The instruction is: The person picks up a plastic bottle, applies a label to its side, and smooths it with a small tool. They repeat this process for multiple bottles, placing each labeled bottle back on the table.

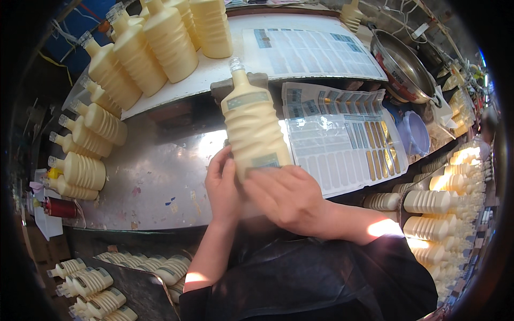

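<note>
Cream bottle (252, 125) is tilted over the metal surface (160, 184), neck pointing away, in front of a grey block (218, 90). Left hand (221, 179): fingers curled on its lower left side, holding it. Right hand (292, 200): fingers flat, blurred, over the lower label (266, 160), gripping nothing. Label sheets (326, 155) just right.

only illegible print on bottle labels (248, 100) and pan (393, 69)

A scuffed grey desk (160, 187) carried cream bottles (85, 171) along its left edge and sticker sheets (342, 160) at right; behind, a white shelf (300, 21) bore upright bottles (171, 45) and a label sheet (316, 51).
</note>
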The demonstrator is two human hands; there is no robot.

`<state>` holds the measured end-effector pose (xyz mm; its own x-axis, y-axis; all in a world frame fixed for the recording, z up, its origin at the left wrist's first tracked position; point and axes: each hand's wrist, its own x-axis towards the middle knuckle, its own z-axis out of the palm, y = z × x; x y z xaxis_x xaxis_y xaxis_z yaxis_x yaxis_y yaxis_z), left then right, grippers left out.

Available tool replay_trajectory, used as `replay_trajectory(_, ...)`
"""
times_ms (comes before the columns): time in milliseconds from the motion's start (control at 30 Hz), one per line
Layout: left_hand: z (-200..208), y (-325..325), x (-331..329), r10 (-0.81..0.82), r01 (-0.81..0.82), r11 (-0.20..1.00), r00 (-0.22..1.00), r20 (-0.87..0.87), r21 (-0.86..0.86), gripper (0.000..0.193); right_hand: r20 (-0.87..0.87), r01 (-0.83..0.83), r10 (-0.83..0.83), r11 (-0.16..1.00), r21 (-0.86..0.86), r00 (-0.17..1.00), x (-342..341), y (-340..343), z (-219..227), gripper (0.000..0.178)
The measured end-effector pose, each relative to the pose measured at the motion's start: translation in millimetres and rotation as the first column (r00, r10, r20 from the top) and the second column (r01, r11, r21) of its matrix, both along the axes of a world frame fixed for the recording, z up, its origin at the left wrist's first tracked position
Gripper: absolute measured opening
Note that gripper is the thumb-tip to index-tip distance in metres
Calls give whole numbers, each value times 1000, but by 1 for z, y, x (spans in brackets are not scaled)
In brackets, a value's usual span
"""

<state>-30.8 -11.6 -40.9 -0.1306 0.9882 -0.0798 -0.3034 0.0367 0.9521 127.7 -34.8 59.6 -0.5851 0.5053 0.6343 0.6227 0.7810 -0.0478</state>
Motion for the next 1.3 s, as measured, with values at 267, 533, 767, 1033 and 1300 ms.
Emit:
replay_trajectory(267,18,-3,8,4,3,999,986,-167,42,39,-93,102,-133,954,-281,987,3,-7,-9,8)
replay_trajectory(533,3,-14,26,105,42,980,729,-677,197,83,-157,376,-557,716,-588,816,33,4,-15,26)
replay_trajectory(767,-18,-13,1,-89,222,957,838,-539,187,104,-264,283,-622,639,-716,737,56,0,-23,27)
replay_trajectory(1033,-11,-15,-6,235,73,935,608,-758,348,89,-391,266,-615,710,-652,685,76,16,-50,22)
replay_trajectory(1300,32,-5,6,426,293,773,417,-803,563,71,-228,142,-697,430,-891,679,126,-2,-89,25)
